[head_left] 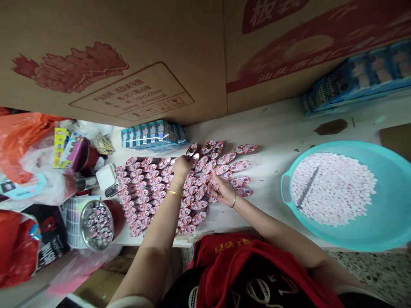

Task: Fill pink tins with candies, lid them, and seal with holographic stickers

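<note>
Rows of small eye-shaped red-patterned packs (pixel 159 186) stand close together on the white table, most showing a pink round piece on top. My left hand (pixel 182 167) is closed at the back of the rows, its fingertips over a pack; what they pinch is hidden. Beside it, several packs (pixel 208 146) show a dark round opening instead of pink. My right hand (pixel 224 192) is half curled, palm turned up, over the packs at the right end of the rows. Its thumb and fingers come together by a pink piece; I cannot make out exactly what it holds.
A turquoise basin (pixel 390 205) holds many pale pink discs (pixel 337 188) and a grey strip (pixel 308 188). A metal bowl (pixel 96 246) of small shiny pieces stands left, near a white scale (pixel 105 176). Blue wrapped boxes (pixel 150 133) and large cartons (pixel 144 51) line the back.
</note>
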The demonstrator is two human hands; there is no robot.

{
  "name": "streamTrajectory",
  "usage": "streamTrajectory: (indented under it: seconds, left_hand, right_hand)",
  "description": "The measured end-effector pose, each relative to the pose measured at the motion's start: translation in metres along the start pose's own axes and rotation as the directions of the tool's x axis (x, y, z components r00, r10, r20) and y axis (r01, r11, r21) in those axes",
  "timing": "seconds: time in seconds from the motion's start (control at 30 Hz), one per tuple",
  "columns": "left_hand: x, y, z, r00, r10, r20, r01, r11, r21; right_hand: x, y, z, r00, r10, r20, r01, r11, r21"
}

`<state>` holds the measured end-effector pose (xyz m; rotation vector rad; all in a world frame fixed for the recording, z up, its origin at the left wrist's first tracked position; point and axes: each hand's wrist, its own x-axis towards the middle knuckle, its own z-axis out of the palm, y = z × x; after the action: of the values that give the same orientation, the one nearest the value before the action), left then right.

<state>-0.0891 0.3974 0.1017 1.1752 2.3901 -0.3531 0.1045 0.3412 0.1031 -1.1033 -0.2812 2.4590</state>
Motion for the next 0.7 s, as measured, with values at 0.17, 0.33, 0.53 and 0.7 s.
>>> streamTrajectory:
  seconds: [0.17, 0.33, 0.53, 0.7]
  left_hand:
    - [-0.002, 0.003, 0.0, 1.0, -0.023, -0.007, 0.024, 0.998, 0.061]
    - [-0.013, 0.005, -0.014, 0.998, 0.024, -0.06, -0.026, 0.999, -0.026]
    - [-0.073, 0.009, 0.004, 0.84, 0.541, -0.031, -0.457, 0.676, -0.578]
    - [-0.075, 0.016, 0.016, 0.937, 0.341, -0.075, -0.285, 0.624, -0.728]
  right_hand:
    - [0.003, 0.002, 0.006, 1.0, 0.003, 0.025, -0.003, 1.0, -0.008]
    - [-0.005, -0.002, 0.008, 1.0, 0.009, 0.016, -0.008, 1.0, -0.028]
    - [-0.01, -0.012, 0.008, 1.0, -0.019, -0.018, 0.019, 0.999, -0.039]
    - [0.003, -0.015, 0.013, 0.998, -0.05, -0.043, 0.048, 0.998, -0.037]
